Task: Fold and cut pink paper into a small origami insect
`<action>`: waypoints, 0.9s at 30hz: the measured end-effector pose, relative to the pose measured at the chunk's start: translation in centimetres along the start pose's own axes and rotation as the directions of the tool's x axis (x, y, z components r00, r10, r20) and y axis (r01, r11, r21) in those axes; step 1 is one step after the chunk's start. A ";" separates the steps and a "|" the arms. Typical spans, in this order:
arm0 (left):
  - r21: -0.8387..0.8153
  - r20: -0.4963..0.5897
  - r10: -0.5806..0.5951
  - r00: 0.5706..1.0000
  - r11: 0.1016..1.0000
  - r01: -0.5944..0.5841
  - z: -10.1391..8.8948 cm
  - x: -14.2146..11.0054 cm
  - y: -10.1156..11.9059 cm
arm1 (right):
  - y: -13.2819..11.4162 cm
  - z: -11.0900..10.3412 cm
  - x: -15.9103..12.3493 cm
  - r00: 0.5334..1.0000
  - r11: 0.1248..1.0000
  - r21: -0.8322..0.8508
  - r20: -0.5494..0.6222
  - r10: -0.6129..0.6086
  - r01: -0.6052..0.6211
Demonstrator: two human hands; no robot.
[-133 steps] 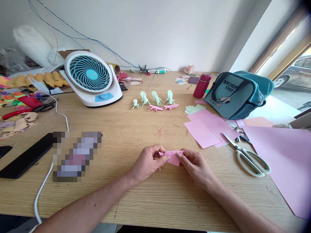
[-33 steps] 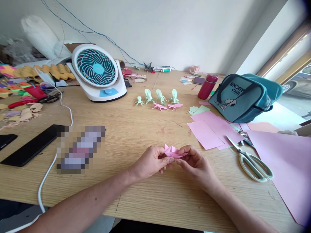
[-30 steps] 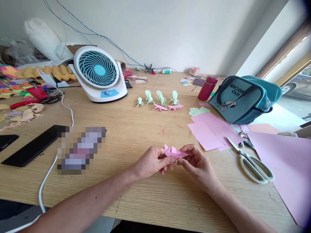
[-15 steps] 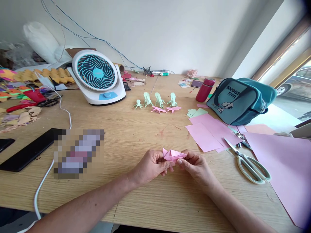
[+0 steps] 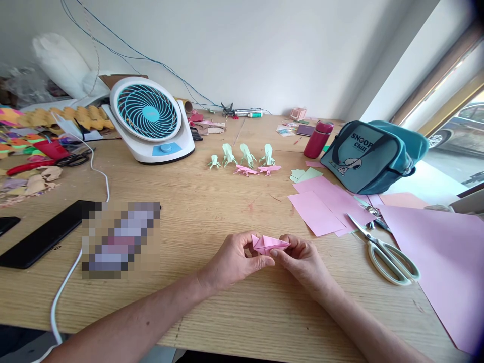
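Both my hands pinch a small folded pink paper piece [image 5: 269, 243] just above the wooden table [image 5: 212, 212], near its front edge. My left hand [image 5: 234, 259] grips the piece's left end with thumb and fingers closed. My right hand [image 5: 302, 257] holds the right end, fingers curled under it. Pointed flaps stand up on the piece's top. Farther back on the table stands a row of finished folded figures, light green ones [image 5: 242, 155] and pink ones [image 5: 257, 170].
Pink paper sheets [image 5: 321, 206] and scissors [image 5: 385, 247] lie to the right, with a large pink sheet [image 5: 446, 257] beyond. A teal bag [image 5: 370, 154], a red bottle [image 5: 314, 139], a white fan [image 5: 149, 121], a black phone [image 5: 41, 237], a white cable [image 5: 68, 282] and coloured paper scraps [image 5: 30, 151] surround the hands.
The flat pink piece from the oldest frame now has raised flaps. Over the last second my hands sank slightly toward the table with it and the fingers closed tighter.
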State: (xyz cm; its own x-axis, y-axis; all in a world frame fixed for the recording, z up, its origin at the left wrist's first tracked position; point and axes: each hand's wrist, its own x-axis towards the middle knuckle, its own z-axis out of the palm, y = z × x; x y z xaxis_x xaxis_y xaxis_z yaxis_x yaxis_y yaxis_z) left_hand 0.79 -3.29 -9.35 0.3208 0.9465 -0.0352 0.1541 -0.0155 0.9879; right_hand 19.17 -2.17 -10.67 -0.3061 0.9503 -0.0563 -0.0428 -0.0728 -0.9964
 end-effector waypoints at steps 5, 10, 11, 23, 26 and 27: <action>-0.024 -0.005 -0.040 0.999 0.999 0.040 -0.1 0.2 0.1 | -0.4 -0.1 0.0 0.999 1.000 0.016 0.037 -0.008 0.008; -0.100 0.046 -0.111 0.993 0.988 0.115 -0.1 0.4 0.2 | -0.7 -0.5 -0.1 0.998 0.995 0.095 0.067 -0.020 0.014; -0.103 0.053 -0.116 0.992 0.987 0.121 -0.1 0.4 0.3 | -0.6 -0.6 -0.1 0.998 0.995 0.100 0.064 -0.018 0.012; -0.025 0.050 -0.068 0.996 0.997 0.069 0.0 0.3 -0.3 | -0.3 -0.3 0.0 1.000 0.998 0.065 -0.001 -0.006 0.006; -0.049 0.054 -0.078 0.995 0.996 0.081 0.1 0.2 -0.6 | -0.2 -0.2 0.0 0.999 0.999 0.038 -0.036 -0.002 0.003; -0.059 0.052 -0.078 0.996 0.995 0.081 0.1 0.2 -0.6 | -0.1 -0.2 0.0 0.999 0.999 0.034 -0.043 0.002 -0.001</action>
State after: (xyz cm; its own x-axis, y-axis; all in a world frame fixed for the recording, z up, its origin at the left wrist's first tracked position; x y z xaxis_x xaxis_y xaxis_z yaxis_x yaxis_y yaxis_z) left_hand 0.89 -3.17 -9.99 0.3562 0.9267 -0.1200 0.1246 0.0801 0.9890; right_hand 19.35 -2.14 -10.56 -0.2650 0.9623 -0.0614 -0.0748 -0.0840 -0.9937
